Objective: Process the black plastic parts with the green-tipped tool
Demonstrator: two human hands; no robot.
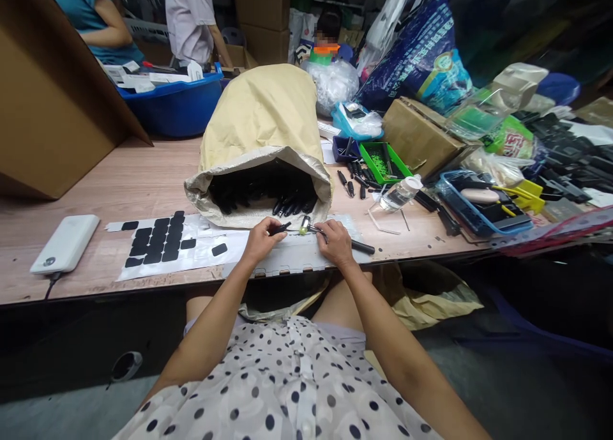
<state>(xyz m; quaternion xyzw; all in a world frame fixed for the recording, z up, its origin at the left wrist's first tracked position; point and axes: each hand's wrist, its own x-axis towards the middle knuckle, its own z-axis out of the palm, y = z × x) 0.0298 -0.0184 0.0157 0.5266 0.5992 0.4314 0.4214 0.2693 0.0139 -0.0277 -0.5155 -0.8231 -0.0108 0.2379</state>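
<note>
My left hand (262, 239) pinches a small dark black piece (280, 229) above the table's front edge. My right hand (336, 242) is closed around a small hammer (363, 246); its silver and yellow-green head points toward the left hand, and its black grip sticks out to the right. The hammer head sits just right of the black piece, apart from it. Under both hands lies a pale flat sheet (287, 258). Right behind them, a tan sack (261, 108) lies with its mouth facing me, full of black parts (287, 204).
White backing sheets with black stickers (163, 239) and a white power bank (66, 243) lie left. To the right are a green tray (385, 162), a clear bottle (401, 194) and a blue basket (483, 204). A blue tub (177, 105) and two people stand behind.
</note>
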